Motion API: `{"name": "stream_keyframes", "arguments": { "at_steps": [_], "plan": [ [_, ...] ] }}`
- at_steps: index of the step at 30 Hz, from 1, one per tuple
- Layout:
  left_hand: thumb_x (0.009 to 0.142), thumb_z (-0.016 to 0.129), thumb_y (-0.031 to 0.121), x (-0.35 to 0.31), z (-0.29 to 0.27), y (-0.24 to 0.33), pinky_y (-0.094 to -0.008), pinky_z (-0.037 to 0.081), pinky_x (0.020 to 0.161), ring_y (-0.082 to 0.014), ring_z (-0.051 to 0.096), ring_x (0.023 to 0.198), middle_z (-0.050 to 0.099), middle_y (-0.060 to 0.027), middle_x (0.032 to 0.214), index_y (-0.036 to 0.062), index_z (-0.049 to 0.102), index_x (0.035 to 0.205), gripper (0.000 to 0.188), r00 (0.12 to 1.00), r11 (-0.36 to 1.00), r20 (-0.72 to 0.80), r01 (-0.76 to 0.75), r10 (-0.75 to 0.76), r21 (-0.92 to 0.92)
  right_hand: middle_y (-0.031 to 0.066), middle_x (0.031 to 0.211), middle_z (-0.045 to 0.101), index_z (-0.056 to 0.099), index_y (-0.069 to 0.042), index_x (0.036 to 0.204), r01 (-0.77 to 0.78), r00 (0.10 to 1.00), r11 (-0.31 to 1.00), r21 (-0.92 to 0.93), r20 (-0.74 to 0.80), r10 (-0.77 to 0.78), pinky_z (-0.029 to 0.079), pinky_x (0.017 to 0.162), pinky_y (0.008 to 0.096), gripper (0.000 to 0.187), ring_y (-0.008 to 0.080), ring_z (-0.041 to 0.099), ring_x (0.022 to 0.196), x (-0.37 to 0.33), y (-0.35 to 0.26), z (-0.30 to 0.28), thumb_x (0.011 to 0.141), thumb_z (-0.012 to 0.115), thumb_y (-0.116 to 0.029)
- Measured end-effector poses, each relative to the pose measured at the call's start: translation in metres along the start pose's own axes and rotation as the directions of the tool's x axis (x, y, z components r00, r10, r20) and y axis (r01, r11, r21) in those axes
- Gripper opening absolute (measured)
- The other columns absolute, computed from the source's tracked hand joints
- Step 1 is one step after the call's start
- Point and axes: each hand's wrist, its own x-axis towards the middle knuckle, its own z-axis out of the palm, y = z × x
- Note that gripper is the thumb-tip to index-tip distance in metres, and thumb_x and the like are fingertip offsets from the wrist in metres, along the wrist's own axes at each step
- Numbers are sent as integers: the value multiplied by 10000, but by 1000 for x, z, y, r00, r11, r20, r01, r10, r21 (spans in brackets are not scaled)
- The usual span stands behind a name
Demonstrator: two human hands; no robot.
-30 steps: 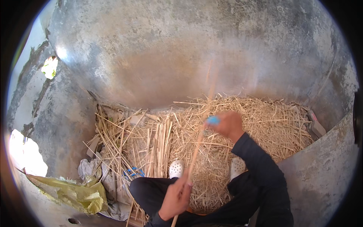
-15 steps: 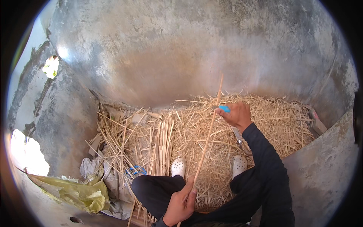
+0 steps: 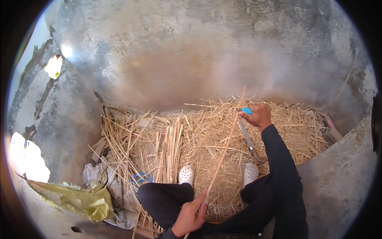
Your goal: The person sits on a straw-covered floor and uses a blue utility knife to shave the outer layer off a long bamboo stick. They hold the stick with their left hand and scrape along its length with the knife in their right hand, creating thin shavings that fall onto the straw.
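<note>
A long thin strip of cane or bamboo [image 3: 223, 159] runs slantwise from my lap up toward the wall. My left hand [image 3: 191, 216] is closed round its lower part, thumb along the strip. Near its upper end, my right hand [image 3: 258, 116] grips a small blue tool [image 3: 247, 110] pressed against the strip; fingers hide most of this tool, so its exact kind is unclear. Below the right hand, a long-bladed knife [image 3: 247, 137] with a curved brown handle lies on the pale shavings [image 3: 290, 131].
Split strips [image 3: 169, 151] lie in a bundle and loosely at the left. Beyond them are grey cloth [image 3: 93, 174], a yellowish plastic sheet [image 3: 89, 203] and a blue item [image 3: 142, 178]. A concrete wall [image 3: 179, 51] rises ahead. My feet wear white clogs [image 3: 186, 174].
My right hand and the blue tool have shifted to the right, and the strip's upper end has swung right with them. The left hand keeps its grip and has barely moved.
</note>
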Motion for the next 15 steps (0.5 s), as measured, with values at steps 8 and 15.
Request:
{"name": "stream_keyframes", "arguments": {
  "at_steps": [8, 15],
  "plan": [
    [1031, 477, 165, -5, -5, -39, -176, 387, 530, -25, 472, 580, 490, 20, 670, 17, 428, 1429, 427, 987, 858, 92, 157, -129, -488, 221, 678, 614, 668, -10, 733, -361, 929, 907, 215, -5, 371, 438, 600, 512, 760, 414, 580, 634, -11, 90, -3, 939, 358, -673],
    [1056, 411, 229, 54, -3, -10, -183, 338, 446, -53, 338, 436, 358, 36, 614, 45, 343, 1480, 468, 992, 633, 112, 122, -56, -765, 86, 561, 618, 748, -164, 732, 300, 907, 854, 425, 152, -394, 466, 514, 394, 551, 248, 628, 525, -60, -82, -48, 815, 597, -687]
  ]
}}
